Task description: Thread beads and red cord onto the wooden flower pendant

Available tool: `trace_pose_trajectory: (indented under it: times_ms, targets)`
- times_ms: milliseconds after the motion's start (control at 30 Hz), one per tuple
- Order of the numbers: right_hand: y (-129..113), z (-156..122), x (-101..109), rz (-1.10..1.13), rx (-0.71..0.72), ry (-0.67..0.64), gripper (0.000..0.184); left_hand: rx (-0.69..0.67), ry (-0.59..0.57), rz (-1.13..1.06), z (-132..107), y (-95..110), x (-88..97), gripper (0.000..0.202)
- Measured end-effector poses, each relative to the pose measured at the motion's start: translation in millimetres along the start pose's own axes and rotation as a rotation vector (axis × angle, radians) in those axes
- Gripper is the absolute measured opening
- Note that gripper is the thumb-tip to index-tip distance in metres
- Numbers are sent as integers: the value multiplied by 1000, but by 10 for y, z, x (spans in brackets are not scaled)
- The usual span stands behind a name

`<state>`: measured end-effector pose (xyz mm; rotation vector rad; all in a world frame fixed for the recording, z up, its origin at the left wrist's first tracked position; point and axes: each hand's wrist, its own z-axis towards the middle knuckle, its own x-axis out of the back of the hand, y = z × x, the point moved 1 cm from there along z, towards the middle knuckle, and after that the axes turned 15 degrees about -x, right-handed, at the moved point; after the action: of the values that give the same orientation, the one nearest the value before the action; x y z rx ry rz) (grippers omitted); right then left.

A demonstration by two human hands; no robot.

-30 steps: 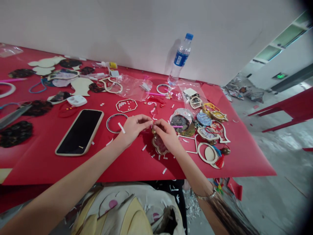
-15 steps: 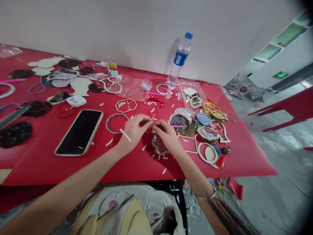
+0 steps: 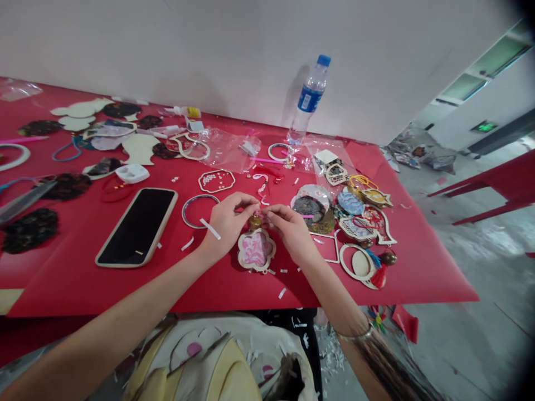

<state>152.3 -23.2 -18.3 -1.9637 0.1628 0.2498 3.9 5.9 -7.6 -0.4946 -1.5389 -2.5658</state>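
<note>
Hands [image 3: 259, 225] together over the desk [image 3: 401, 278], fingertips meeting just above a small brown bead [image 3: 254, 223]; left hand [image 3: 228, 224] and right hand [image 3: 290, 231] are otherwise apart, wrists spread. Whatever the fingertips [image 3: 259, 211] pinch is too small to make out, so the grip on the bead cannot be confirmed. Directly below the hands, nearly touching the bead, lies a flower-shaped wooden frame [image 3: 256, 250] filled with pink-patterned fabric. Left of the left hand: a metal-edged hoop [image 3: 199, 210], a white paper strip [image 3: 209, 228] and a phone [image 3: 136, 227], face up and dark. Beyond the hands, a scalloped wooden frame [image 3: 216, 181] holds a small cluster of white beads; further left, a white palette [image 3: 132, 174] shows shallow wells, contents not readable. Ahead of the hands, a clear plastic bag [image 3: 225, 149] lies crumpled, with a white item [image 3: 249, 147] on or in it; a second bag [image 3: 330, 161], right of that, carries wooden cutouts, though which lie inside is hard to tell. A water bottle [image 3: 307, 100] stands upright at the far edge, its fill level unclear through the label and glare. Right of the right hand: a heap of fabric-backed frames, partly overlapping and hiding one another, plus a red tassel [image 3: 378, 277]. A bracelet [image 3: 357, 337] circles the right wrist.
</note>
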Motion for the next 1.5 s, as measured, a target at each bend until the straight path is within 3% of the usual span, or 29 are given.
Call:
trace_pose_trajectory:
  times_ms: [400,800,1033,1167,1500]
  targets:
    - [26,10,-23,78,-89,-87,23,20,-72,-82,-3,3,-26,18]
    - [31,7,-22,58,-75,-72,24,9,-76,-75,-8,13,-26,17]
    - [-44,-37,-32,-151,29,81,13,-59,-62,33,-45,66,-33,15]
    - [-28,-36,-39,-257,87,162,12,4,-49,20,-42,51,-39,16]
    - [-28,-125,-60,-783,483,426,14,230,10,-372,-14,-41,-66,23]
